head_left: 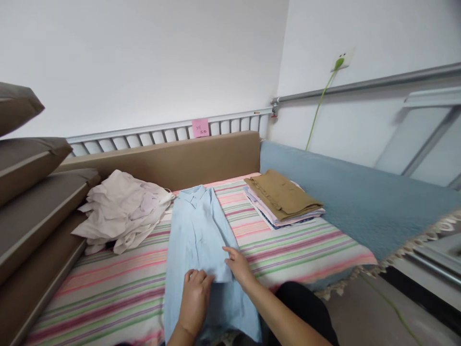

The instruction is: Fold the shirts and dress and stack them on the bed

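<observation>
A light blue collared shirt (196,235) lies lengthwise on the striped cloth, its collar away from me. A folded part of it, perhaps a sleeve, rests over the front and ends in a straight edge near my hands. My left hand (196,293) has its fingers curled on the shirt at the left end of that edge. At the right end, my right hand (238,266) grips the fabric between thumb and forefinger, with the forefinger reaching over the cloth. The lower part of the shirt spreads beneath both forearms, towards me.
A crumpled heap of whitish clothes (124,209) lies left of the shirt. To its right sits a folded stack topped by a brown garment (286,194). Brown cushions (43,206) are piled at the left. A striped cloth (118,293) covers the surface; a blue padded side (345,192) borders it.
</observation>
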The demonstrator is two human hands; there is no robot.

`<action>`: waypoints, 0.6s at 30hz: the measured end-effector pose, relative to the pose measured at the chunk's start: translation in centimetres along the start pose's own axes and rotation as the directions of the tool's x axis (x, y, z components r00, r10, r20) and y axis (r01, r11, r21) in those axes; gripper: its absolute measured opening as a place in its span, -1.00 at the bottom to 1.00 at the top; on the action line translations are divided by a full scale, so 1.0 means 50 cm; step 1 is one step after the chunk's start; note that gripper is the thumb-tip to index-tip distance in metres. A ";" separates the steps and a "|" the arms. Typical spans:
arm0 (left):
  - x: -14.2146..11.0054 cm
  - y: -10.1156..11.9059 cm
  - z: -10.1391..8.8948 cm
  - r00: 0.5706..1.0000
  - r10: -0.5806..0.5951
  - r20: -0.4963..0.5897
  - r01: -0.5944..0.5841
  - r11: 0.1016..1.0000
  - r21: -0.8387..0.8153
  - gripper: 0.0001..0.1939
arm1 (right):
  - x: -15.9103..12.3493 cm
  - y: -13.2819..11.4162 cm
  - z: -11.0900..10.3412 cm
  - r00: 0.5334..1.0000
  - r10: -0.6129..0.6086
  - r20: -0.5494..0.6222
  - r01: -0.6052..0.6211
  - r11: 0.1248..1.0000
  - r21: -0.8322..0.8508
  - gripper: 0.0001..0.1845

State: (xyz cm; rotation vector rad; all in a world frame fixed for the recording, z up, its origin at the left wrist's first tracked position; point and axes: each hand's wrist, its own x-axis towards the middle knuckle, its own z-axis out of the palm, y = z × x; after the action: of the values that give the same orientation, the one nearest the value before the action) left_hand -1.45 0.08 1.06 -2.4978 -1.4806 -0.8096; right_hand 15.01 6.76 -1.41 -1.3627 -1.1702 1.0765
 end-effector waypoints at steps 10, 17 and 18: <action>-0.020 -0.005 0.037 0.999 -0.041 0.034 0.042 0.999 -0.022 -0.69 | -0.009 -0.006 0.006 0.990 -0.120 0.073 0.136 0.950 -0.282 -0.53; 0.008 0.006 0.013 0.999 -0.051 -0.001 0.051 0.996 -0.078 -0.69 | -0.005 -0.039 -0.007 0.943 -0.316 0.104 0.332 0.899 -0.285 -0.53; 0.012 0.009 0.012 0.998 -0.058 0.014 0.059 0.995 -0.084 -0.70 | -0.004 -0.037 -0.011 0.950 -0.297 0.091 0.311 0.903 -0.297 -0.52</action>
State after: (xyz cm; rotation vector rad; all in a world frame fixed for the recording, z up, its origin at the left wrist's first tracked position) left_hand -0.62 0.53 0.90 -2.5339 -1.5618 -0.8867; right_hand 15.37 6.57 0.49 -1.3356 -1.5758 0.7212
